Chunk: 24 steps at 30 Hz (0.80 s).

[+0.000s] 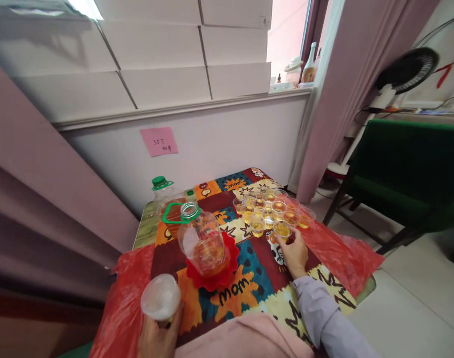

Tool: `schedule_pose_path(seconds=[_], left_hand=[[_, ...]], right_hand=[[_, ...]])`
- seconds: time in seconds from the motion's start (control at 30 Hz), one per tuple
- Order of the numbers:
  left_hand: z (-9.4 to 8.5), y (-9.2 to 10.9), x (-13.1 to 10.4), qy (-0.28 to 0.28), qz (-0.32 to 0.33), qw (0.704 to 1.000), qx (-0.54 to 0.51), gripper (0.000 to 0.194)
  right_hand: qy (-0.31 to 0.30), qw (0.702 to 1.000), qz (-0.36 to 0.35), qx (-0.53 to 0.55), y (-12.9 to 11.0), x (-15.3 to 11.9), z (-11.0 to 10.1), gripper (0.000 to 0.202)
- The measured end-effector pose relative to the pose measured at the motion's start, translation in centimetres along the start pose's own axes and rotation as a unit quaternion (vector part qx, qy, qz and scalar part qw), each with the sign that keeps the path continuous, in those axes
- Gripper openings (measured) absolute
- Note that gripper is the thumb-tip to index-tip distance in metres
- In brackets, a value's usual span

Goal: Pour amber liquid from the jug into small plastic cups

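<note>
Near the surface's [249,253] right edge, the right hand [296,254] pinches a cup [282,229] touching grouped cups [269,216]; the left hand [158,339], farther, grasps a pale cup [160,297].

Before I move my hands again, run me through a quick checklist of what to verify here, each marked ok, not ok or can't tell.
1. Left hand has hold of the pale cup: ok.
2. Right hand is on the front cup of yellow liquid: ok.
3. Front jug sits in the red dish: ok.
4. Front jug is capped: not ok, its mouth is open.
5. Rear jug is capped: ok.
6. Pale cup is empty: cannot tell.
</note>
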<state>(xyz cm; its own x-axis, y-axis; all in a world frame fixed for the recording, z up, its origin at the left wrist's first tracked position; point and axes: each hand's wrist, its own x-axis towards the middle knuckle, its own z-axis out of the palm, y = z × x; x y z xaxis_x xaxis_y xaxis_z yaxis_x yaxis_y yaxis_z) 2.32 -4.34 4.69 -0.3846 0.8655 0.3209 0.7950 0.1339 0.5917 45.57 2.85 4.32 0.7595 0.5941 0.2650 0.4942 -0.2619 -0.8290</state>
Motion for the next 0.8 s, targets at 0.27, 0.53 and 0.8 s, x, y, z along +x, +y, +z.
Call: schedule_pose_path(seconds=[0.27, 0.53, 0.8], left_hand=[[0.2, 0.1, 0.1, 0.016, -0.016, 0.997, -0.069, 0.047], [0.1, -0.7, -0.1, 0.014, 0.011, 0.993, -0.114, 0.044], [0.0, -0.7, -0.3, 0.023, 0.018, 0.989, -0.146, 0.041]], right_hand=[[-0.015, 0.994, 0.011, 0.107, -1.8, -0.8, -2.5, 0.075], [-0.200, 0.906, -0.007, 0.372, -12.4, 0.0, -6.1, 0.069], [-0.381, 0.826, -0.062, 0.411, -24.0, 1.5, -6.2, 0.059]])
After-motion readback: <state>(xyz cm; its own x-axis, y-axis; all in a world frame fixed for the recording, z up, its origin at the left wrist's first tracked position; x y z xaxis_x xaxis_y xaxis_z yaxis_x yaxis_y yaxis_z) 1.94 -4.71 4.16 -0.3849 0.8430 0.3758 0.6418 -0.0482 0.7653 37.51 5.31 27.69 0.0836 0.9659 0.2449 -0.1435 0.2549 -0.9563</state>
